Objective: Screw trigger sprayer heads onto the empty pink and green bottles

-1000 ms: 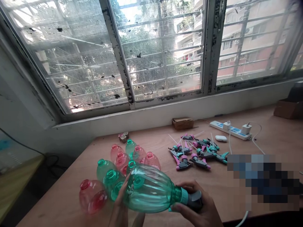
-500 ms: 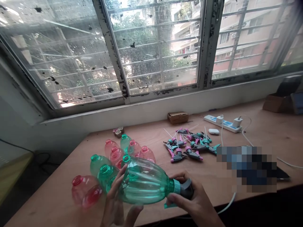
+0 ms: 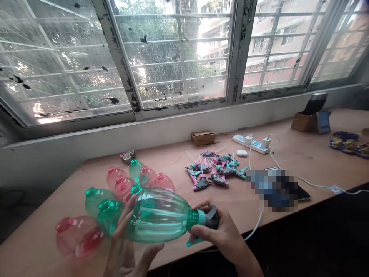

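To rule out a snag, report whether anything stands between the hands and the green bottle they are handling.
Nothing visible stands in the way: the right hand grips the spray head on the green bottle, and the left hand is at its base end.

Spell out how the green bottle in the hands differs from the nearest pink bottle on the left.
The green bottle is held tipped on its side; the pink bottle stands on the table. The green bottle has a spray head; the pink bottle's neck is open. Both are see-through.
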`<state>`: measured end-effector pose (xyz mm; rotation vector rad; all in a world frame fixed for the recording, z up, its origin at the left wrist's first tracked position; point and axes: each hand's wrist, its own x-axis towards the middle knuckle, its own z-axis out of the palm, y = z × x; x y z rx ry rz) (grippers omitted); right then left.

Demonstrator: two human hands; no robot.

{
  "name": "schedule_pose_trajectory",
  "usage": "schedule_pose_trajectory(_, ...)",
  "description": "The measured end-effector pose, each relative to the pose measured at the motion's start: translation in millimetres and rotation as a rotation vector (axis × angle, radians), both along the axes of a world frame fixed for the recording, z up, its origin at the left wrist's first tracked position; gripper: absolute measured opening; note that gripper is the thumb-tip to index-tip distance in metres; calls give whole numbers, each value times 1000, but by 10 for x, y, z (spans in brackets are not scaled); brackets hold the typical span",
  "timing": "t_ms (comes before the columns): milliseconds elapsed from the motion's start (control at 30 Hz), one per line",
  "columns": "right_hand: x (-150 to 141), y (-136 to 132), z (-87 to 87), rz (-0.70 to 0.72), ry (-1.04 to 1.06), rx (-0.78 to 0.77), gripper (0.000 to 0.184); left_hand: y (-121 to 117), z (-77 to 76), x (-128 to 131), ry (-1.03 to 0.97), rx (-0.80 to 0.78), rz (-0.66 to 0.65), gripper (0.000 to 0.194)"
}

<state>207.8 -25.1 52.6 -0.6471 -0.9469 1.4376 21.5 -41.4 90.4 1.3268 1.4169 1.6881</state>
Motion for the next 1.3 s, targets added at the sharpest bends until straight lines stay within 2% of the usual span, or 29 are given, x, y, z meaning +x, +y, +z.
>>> schedule_pose_trajectory(133, 31, 23, -1, 3, 71, 18, 38, 2, -67, -78, 27, -23, -71, 69)
schedule_pose_trajectory(267, 48, 4, 4, -6, 27, 21, 38, 22, -83, -95, 27, -20, -117, 80)
schedule_pose_trajectory(400, 61, -22, 5, 40, 42, -5, 41, 12, -16, -7, 30, -80, -38, 63)
schedule_pose_trajectory(467, 67, -22, 4, 64, 51, -20, 42, -10, 14, 10, 104, -40, -52, 58)
schedule_pose_trajectory(567, 70, -17, 9, 19, 19, -23, 41, -47, 15, -27, 194, 14, -70, 57)
schedule_pose_trajectory(767, 40, -48, 43, 30, -99, -28, 39, -8, -81, -130, 37, 5, -141, 81)
schedule_pose_trajectory(900, 6, -57, 65, 25, -116, -39, 40, 31, -49, -93, 8, 9, -81, 66)
schedule_pose_trajectory(1000, 7, -25, 65, 15, -96, -40, 41, 0, 9, -66, 134, 77, -94, 56)
schedule_pose_trajectory(1133, 18, 21, 22, -45, -64, -16, 40, -48, 10, -100, 274, 68, -102, 56)
schedule_pose_trajectory(1233, 6, 9, -19, -61, -79, -2, 41, -47, -36, -139, 195, 36, -125, 67)
schedule_pose_trajectory(1300, -2, -15, -30, -53, -110, 4, 41, -38, -52, -148, 107, 24, -125, 66)
